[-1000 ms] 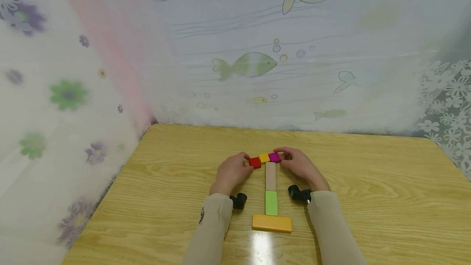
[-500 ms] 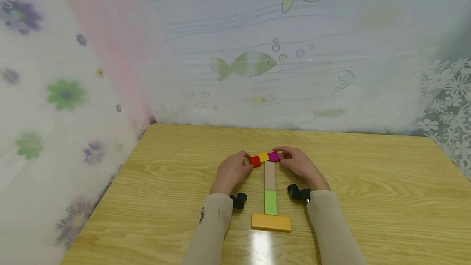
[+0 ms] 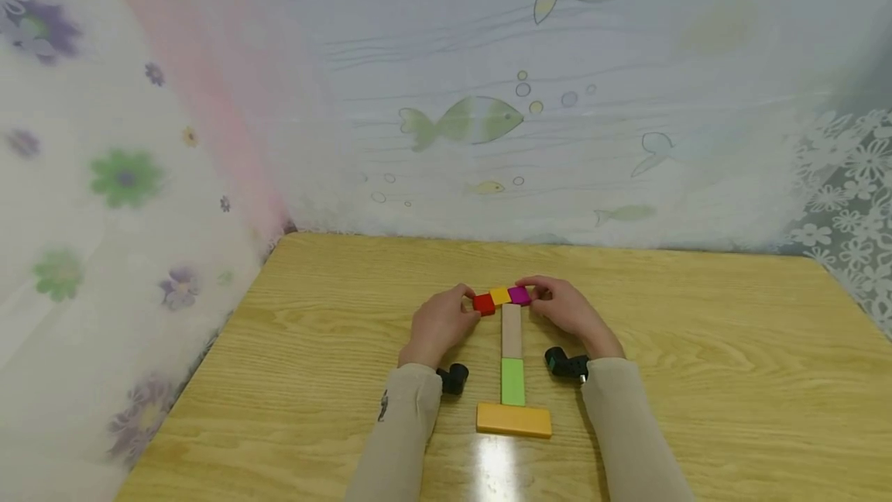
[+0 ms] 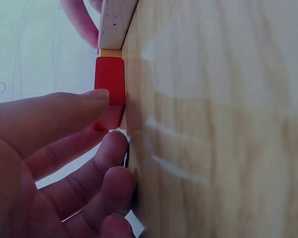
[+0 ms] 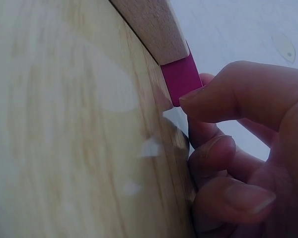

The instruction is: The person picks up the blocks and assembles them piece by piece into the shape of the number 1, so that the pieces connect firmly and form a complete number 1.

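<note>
My left hand (image 3: 440,324) pinches a red block (image 4: 110,79) between thumb and index finger, at the left end of a short row on the table. Beside it sits a yellow block (image 3: 500,296), and a magenta block (image 3: 519,295) closes the row on the right. My right hand (image 3: 567,308) pinches that magenta block with thumb and fingers, its thumb tip on the near corner in the right wrist view. Below the row, a plain wooden block (image 3: 512,330) points toward me, its far end against the row. A green block (image 3: 512,381) continues the line, and an orange block (image 3: 513,420) lies crosswise nearest me.
The blocks lie on a wood-grain table (image 3: 313,347). A fish-printed curtain (image 3: 460,177) hangs behind its far edge, with a flowered one (image 3: 104,254) at the left. Black wrist cameras (image 3: 454,379) sit at the inner side of both sleeves.
The red block has shifted very slightly away from me, together with the left fingers. Both hands keep their grips, and the other blocks stay in place apart from a small camera shift.
</note>
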Demonstrator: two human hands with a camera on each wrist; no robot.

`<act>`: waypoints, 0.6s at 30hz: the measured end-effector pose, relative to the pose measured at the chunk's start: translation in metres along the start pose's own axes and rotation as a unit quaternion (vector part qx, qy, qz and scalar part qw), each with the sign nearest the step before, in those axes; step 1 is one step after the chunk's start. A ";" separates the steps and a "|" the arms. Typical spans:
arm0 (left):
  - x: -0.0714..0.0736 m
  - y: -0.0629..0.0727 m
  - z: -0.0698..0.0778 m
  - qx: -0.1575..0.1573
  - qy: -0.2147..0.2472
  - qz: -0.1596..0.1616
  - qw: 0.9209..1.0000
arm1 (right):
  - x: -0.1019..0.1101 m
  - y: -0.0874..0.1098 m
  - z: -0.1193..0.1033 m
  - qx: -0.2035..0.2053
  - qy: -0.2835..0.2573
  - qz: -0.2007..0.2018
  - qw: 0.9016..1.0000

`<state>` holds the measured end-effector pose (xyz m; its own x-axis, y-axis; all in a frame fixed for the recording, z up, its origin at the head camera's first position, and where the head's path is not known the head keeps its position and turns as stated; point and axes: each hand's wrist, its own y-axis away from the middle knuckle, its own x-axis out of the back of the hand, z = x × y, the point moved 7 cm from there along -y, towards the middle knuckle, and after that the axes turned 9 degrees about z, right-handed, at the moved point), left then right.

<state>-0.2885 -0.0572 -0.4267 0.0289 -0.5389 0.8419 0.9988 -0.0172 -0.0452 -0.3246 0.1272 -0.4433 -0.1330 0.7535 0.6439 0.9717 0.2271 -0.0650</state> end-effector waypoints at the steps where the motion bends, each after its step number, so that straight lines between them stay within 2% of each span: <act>1: 0.000 0.000 0.000 0.000 0.000 0.001 1.000 | 0.000 0.000 0.000 -0.001 -0.001 0.000 1.000; 18: -0.002 0.000 0.000 0.004 -0.004 -0.002 1.000 | 0.001 0.001 -0.001 0.018 -0.003 -0.004 1.000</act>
<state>-0.2890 -0.0556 -0.4285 0.0248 -0.5322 0.8463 0.9992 -0.0131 -0.0376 -0.3237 0.1279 -0.4421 -0.1426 0.7548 0.6403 0.9630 0.2553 -0.0864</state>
